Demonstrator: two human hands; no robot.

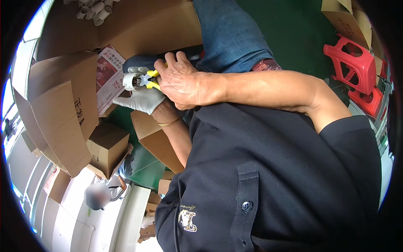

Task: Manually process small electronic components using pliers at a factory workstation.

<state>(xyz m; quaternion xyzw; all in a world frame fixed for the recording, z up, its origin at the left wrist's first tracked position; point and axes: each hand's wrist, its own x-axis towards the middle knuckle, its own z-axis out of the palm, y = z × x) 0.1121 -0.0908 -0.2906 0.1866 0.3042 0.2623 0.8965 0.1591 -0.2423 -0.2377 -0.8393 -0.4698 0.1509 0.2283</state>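
My left hand [145, 101], in a pale grey glove, holds a short white cylindrical piece [128, 82] with its open end showing. Metal parts are visible inside the piece, too small to make out. My bare right hand [178, 82] is closed around the yellow handles of a pair of pliers [152, 80]. The plier jaws point left and reach the rim of the white piece; whether they grip anything inside it cannot be seen. Both hands are close together in front of my jeans-clad leg [231, 35].
A large open cardboard box [151, 29] at the upper left contains several white cylindrical pieces [98, 9]. Next to it lies a printed sheet [110, 77]. More cartons [108, 140] stand lower left, near another person [96, 196]. Red plastic stools [352, 63] are at the right on the green floor [289, 38].
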